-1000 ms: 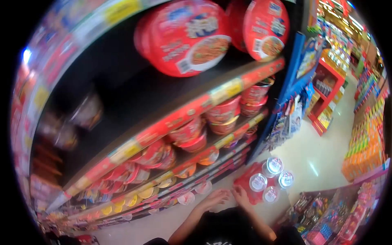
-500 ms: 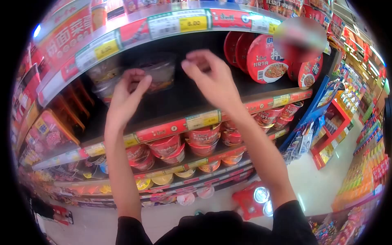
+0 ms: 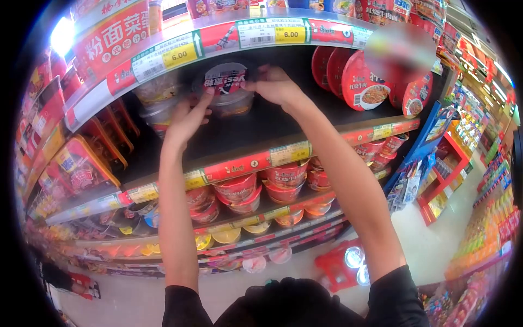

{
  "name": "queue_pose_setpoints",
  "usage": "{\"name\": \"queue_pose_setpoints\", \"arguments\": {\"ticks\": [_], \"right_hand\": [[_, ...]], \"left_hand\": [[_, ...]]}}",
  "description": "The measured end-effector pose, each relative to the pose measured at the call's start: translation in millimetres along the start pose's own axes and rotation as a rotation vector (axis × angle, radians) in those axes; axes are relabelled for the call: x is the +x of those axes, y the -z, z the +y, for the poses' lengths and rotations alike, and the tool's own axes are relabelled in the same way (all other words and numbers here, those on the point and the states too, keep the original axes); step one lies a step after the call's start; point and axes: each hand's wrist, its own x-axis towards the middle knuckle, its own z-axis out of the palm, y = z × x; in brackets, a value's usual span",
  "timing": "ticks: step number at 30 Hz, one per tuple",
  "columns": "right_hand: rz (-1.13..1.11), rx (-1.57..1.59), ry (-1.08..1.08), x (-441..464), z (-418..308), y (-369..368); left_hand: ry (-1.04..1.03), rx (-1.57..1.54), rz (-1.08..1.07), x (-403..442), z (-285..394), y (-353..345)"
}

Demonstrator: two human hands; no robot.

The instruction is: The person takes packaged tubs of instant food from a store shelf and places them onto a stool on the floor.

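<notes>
Inside the dark shelf bay, a clear lidded tub [image 3: 224,79] with a red and white label sits on top of another clear tub [image 3: 231,104]. My left hand [image 3: 189,117] is at the lower left side of the labelled tub, thumb against its edge and fingers curled. On the other side, my right hand [image 3: 275,87] has its thumb at the tub's right edge, its fingertips in shadow. More clear tubs [image 3: 155,111] are stacked just left of my left hand.
Red noodle bowls [image 3: 364,82] stand on edge at the shelf's right. Price strips [image 3: 234,166] line the shelf's front edge. Stacked red bowls [image 3: 237,191] fill the shelf below. A red crate [image 3: 338,264] with round lids is on the floor. Orange-edged packs [image 3: 81,163] are at left.
My hands have come to the two sides of the labelled tub, which now shows clearly with its lid facing me. A second ago both hands were low, near the red crate.
</notes>
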Motion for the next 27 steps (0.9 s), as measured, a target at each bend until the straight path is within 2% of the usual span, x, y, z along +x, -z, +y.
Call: {"name": "queue_pose_setpoints", "arguments": {"ticks": [3,8,10,13,16,18,20,24,27], "right_hand": [[0.052,0.262,0.052,-32.6,-5.2,11.3],[0.221,0.465,0.180,-100.7,-15.2,44.1],[0.251,0.567,0.231,-127.1,-0.3,56.6],[0.287,0.635,0.140,-181.7,14.2,81.6],[0.317,0.658,0.127,-236.7,42.6,105.7],[0.354,0.667,0.045,-274.0,55.9,120.8],[0.405,0.780,-0.075,-308.6,74.6,128.7],[0.483,0.729,-0.291,-381.4,125.5,144.4],[0.589,0.653,-0.504,-436.8,177.1,136.4]], "left_hand": [[-0.074,-0.126,0.022,-6.2,1.8,-7.6],[-0.280,-0.225,0.099,-43.2,39.1,-38.4],[-0.271,-0.333,0.108,-67.3,51.6,-58.5],[-0.251,-0.459,0.012,-100.9,65.3,-92.2],[-0.349,-0.449,-0.076,-131.6,61.8,-140.4],[-0.410,-0.398,-0.143,-155.4,61.4,-172.8],[-0.288,-0.459,-0.288,-179.6,57.8,-202.2],[-0.028,-0.646,-0.570,-223.8,28.8,-266.5],[0.186,-0.582,-0.771,-261.0,-21.1,-319.4]]}}
